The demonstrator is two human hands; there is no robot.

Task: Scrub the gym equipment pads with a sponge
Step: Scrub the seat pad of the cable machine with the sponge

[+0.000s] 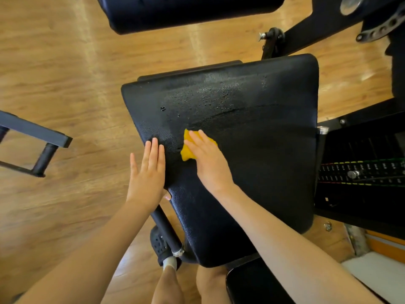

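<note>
Scrubbing in progress: right hand (207, 159) presses the sponge (189, 150) flat-fingered on the pad (252, 150), near its left edge. Left hand (148, 172) – fingers straight – braces that edge. Next: sweep toward the droplets – wet area unscrubbed, by appearance.

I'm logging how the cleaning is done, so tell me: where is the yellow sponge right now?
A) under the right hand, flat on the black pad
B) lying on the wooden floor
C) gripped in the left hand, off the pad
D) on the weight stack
A: the right hand presses the yellow sponge onto the black pad, while the left hand lies flat at the pad's edge.
</note>
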